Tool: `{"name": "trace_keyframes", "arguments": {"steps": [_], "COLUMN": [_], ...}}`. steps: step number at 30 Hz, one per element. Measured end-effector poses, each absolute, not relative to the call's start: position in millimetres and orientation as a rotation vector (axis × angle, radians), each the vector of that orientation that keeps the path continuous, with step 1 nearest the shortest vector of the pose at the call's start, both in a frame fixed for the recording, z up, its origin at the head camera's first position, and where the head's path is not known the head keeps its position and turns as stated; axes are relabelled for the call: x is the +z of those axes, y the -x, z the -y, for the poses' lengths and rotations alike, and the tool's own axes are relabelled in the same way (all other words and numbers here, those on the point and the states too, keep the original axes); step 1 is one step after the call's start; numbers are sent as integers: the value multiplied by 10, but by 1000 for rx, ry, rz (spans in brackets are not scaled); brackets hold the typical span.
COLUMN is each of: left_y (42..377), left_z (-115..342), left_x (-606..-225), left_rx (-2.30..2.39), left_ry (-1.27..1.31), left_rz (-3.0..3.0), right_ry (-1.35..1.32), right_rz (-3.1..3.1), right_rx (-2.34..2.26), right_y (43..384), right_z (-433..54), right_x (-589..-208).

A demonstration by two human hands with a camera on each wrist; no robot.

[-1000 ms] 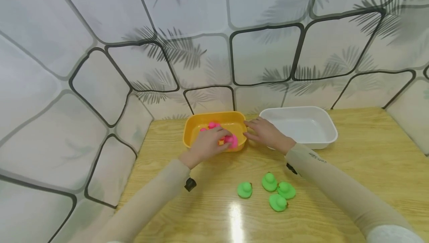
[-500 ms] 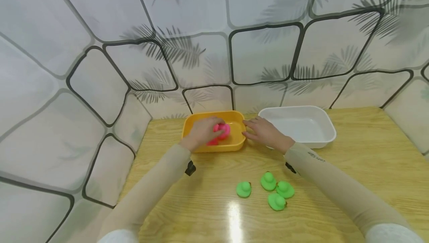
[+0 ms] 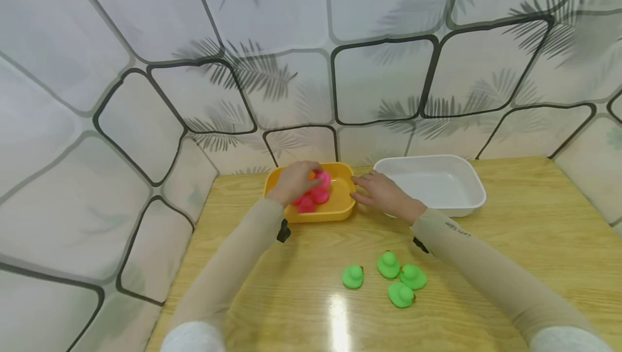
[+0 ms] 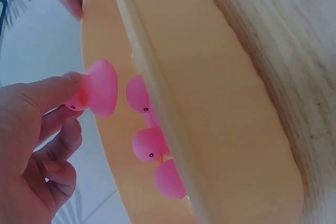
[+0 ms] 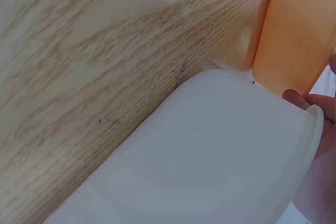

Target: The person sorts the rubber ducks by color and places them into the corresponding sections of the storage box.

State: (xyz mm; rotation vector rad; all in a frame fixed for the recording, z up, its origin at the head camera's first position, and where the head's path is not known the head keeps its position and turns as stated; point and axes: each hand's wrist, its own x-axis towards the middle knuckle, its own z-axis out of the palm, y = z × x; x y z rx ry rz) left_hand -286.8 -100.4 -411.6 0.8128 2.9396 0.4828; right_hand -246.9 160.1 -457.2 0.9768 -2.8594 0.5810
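My left hand (image 3: 293, 182) pinches a pink rubber duck (image 4: 103, 87) by its head between thumb and fingers. It holds the duck upside up over the yellow tub (image 3: 342, 190), above several other pink ducks (image 3: 307, 204) inside, partly hidden by the hand and, in the left wrist view, by the tub wall. At the tub's right end, my right hand (image 3: 389, 195) rests with its fingertips against the rim, fingers loosely bent. In the right wrist view, those fingers (image 5: 296, 99) reach between the yellow tub and the white tub (image 5: 210, 140).
The white tub stands right of the yellow one, its near left corner under my right hand. Several green rubber ducks (image 3: 352, 276) lie on the wooden table (image 3: 282, 287) nearer to me. A patterned wall (image 3: 384, 82) rises behind the tubs.
My left hand has moved from the tub's front middle toward its back left, and a pink duck is now in its fingers. The right hand stays at the rim.
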Motion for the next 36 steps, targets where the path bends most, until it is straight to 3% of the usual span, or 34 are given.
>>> {"name": "trace_keyframes", "arguments": {"steps": [14,36], "left_y": [3028,2873], "left_z": [952,1049], "left_x": [-4160,-4187], "left_rx": [513,603], "left_ry": [-735,-777], "left_rz": [-2909,-2917], "right_ry": [-978,-979], "right_rz": [2868,2853], "right_rx": [589,564], "right_y": [2458,2485], "right_z": [-1582,-1604], "right_x": [-4574,-4606]}}
